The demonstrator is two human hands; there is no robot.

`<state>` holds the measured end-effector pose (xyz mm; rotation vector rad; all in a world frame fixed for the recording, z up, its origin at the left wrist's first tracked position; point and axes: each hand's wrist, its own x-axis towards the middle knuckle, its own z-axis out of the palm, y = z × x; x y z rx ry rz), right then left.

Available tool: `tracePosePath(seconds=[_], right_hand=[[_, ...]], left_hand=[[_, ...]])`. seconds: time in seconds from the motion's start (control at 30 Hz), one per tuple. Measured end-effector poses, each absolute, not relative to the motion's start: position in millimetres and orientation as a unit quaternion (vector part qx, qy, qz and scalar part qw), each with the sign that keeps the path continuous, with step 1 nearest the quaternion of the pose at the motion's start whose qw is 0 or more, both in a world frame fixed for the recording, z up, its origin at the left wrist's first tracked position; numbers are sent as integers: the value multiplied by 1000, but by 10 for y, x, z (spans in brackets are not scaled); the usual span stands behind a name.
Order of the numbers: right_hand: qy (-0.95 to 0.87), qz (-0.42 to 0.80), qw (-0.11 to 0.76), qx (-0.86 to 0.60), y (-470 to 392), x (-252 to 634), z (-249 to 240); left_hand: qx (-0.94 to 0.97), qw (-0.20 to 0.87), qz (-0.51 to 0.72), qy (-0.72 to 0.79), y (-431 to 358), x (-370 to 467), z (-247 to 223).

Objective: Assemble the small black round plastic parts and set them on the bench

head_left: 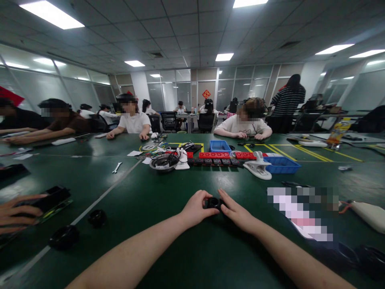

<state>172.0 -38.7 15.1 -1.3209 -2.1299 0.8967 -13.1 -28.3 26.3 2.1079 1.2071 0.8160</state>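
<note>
A small black round part with a ring-shaped top (213, 202) is between my hands, low over the green table. My left hand (197, 208) grips it, thumb on the near side and fingers curled round the far left side. My right hand (236, 212) holds its right side, with the fingers fairly straight and the thumb close to the near edge. My fingers hide part of its sides. To the left, a black ring-shaped piece (97, 218) and a larger black ring-shaped piece (64, 237) lie on the table.
Ahead are a metal bowl of cables (164, 162), a white clamp (258, 165), a row of red and black blocks (215, 155) and blue bins (282, 165). A wrench (117, 167) lies left. Another person's hand (18, 212) rests on a black device. A blurred phone-like object (300, 214) is right.
</note>
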Motion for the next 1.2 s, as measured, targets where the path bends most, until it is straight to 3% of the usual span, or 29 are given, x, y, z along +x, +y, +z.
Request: tracePosePath(seconds=[0.23,0.4,0.57,0.73,1.03,1.2], right_hand=[[-696,511,268,-428,-300,1782,327],[-698,560,216,-390,-298,1730,340],[-760,484,179,-395,-314,1665,352],[-774,441,179,-417,-295,1643,298],[-763,397,212,-463,-282,1639,174],[-753,250,241,-559,-351,1528,108]], left_hand=[[812,313,269,413,-204,-199,277],[811,379,255,365,-131,-240,267],[790,466,230,326,-105,-254,310],[779,481,228,330,-96,-251,312],[774,419,235,413,-171,-192,293],[770,316,285,476,-247,-106,261]])
